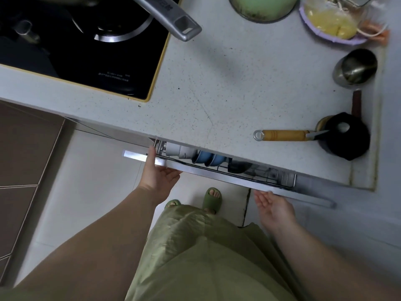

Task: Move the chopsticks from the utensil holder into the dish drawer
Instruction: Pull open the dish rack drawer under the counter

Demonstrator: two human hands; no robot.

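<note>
The dish drawer (225,178) under the counter is pulled out a little, and its pale front shows as a narrow strip. Inside it a wire rack holds white cups (176,151), blue bowls (206,158) and a dark bowl (238,167). My left hand (158,174) grips the left part of the drawer front, thumb over the top edge and fingers below. My right hand (273,205) is palm up, fingers apart, just under the front's right part. A black holder (349,140) on the counter's right holds a yellow-handled tool (284,135). No chopsticks are visible.
A black cooktop (86,51) with a pan handle (171,18) over it fills the upper left. A green bowl (262,7), a plate of food (329,25) and a steel cup (355,68) sit along the counter's far and right side. My feet in green slippers (212,199) stand below the drawer.
</note>
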